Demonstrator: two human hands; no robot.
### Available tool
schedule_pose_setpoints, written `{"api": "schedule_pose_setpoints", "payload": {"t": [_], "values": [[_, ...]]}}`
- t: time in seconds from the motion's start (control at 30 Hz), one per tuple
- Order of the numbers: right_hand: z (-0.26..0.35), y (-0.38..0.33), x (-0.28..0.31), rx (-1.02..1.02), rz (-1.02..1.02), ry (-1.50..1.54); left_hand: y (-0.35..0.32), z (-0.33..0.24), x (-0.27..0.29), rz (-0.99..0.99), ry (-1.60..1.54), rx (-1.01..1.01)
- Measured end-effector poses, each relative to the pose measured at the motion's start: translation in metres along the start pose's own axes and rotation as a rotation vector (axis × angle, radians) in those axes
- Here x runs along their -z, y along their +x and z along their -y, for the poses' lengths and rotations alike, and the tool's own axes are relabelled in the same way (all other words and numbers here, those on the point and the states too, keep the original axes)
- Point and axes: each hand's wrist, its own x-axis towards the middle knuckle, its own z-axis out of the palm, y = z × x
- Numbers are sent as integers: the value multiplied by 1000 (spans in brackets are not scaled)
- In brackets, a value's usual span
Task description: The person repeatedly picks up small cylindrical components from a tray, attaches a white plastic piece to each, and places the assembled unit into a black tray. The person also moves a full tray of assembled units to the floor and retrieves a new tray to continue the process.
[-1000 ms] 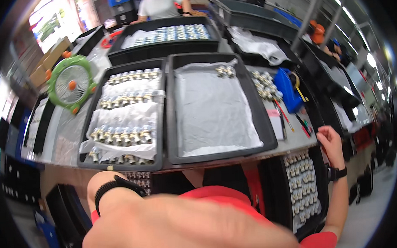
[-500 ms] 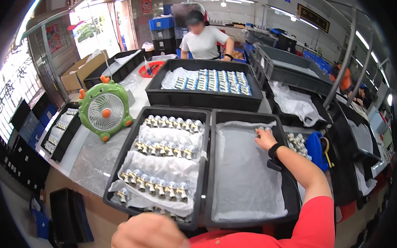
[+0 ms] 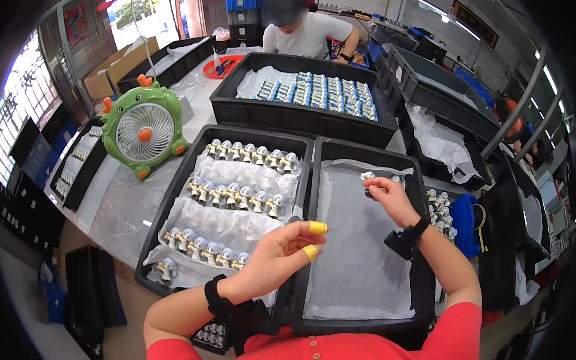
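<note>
A seemingly film-covered table (image 3: 121,214) carries black trays (image 3: 298,119) and a fan (image 3: 143,131).

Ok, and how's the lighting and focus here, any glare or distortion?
In the head view, daylight blows out the barred window at left and a ceiling tube light glares at upper right; same view, fisheye bows the near right black tray and darkens the corners; also head view, the left hand looks fairly sharp, but the figurine at the right hand is too small for detail.

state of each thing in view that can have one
left hand: fingers parted, holding nothing
right hand: fingers closed on a small figurine
left tray: lined, holding rows of figurines
right tray: lined, barely filled
far tray: lined, holding blue-white figurines
green fan: upright, spin unclear
</note>
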Motion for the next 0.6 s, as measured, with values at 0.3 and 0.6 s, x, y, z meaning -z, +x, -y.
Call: {"api": "schedule_pose_setpoints", "payload": {"t": [0.3, 0.6], "values": [[60, -80, -58, 49, 245, 533, 37, 24, -26, -122, -140, 2], [49, -77, -54, -44, 262, 640, 52, 40, -28, -196, -74, 32]]}}
